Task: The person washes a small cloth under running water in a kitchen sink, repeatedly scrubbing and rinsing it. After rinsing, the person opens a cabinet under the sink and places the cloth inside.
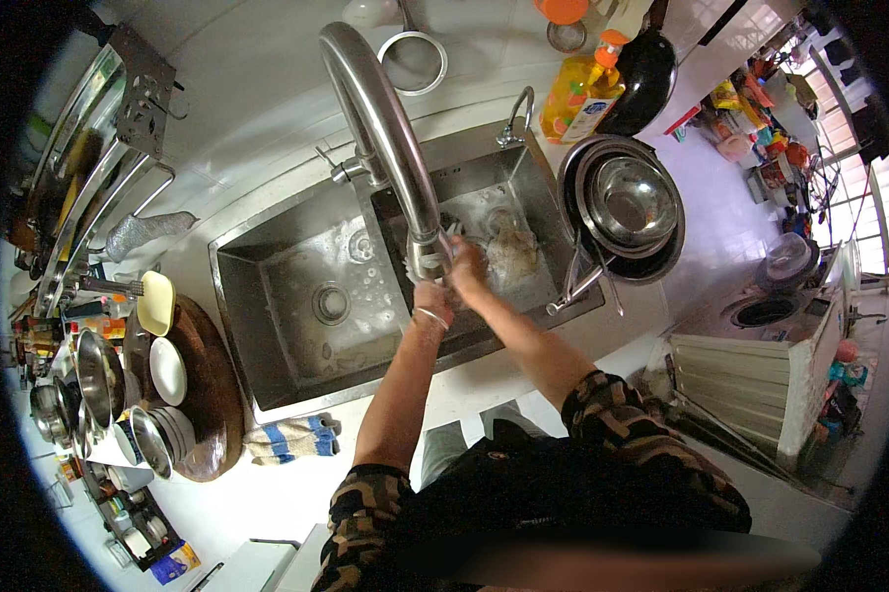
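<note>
Both my hands are together under the spout of a tall steel faucet (396, 140), over the right basin of a double sink (459, 348). My left hand (432, 297) wears a thin bracelet at the wrist and is partly hidden behind the spout. Close beside it, my right hand (468, 268) is blurred by motion. Something pale and shiny shows between and beyond the fingers, too blurred to name. A wet beige cloth (512, 253) lies in the right basin near its drain. Water drops and suds spot the left basin (289, 296).
Stacked steel bowls (629, 200) stand right of the sink, with tongs-like utensils (588, 285) overhanging its edge. Behind them are an orange dish-soap bottle (581, 96) and a black pan (644, 81). Left sit a round wooden board (207, 399), dishes (168, 370) and a striped cloth (293, 439).
</note>
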The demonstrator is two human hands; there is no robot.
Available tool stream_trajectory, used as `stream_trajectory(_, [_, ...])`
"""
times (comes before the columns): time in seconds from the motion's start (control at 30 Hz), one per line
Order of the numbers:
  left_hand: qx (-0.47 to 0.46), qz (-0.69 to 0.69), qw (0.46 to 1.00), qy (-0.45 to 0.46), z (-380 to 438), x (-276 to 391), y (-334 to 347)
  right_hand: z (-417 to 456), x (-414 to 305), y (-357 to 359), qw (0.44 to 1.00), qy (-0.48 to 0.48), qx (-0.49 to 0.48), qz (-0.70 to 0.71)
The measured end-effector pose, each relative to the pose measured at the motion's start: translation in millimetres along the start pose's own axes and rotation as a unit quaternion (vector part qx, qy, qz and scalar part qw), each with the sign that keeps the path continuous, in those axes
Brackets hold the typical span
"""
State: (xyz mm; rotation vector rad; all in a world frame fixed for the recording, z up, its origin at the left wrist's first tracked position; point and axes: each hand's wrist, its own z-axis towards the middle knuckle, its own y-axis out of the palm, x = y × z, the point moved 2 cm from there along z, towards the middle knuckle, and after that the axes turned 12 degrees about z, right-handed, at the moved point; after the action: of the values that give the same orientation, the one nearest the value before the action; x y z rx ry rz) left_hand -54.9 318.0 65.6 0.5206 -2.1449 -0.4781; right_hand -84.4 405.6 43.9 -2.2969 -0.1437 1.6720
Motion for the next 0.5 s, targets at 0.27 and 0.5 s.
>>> stream_trajectory(0.27, [-0.224, -0.263, 0.938, 0.028, 24.9, -9.4, -50.1, -63.7, -72.8, 6.3, 0.998, -0.053, -0.033, -0.024])
stream_trajectory(0.5, [0.047, -0.040, 0.998, -0.008, -27.3, -2.1, -4.9, 43.1, 20.9, -18.1, 0.985, 0.085, 0.095, 0.117])
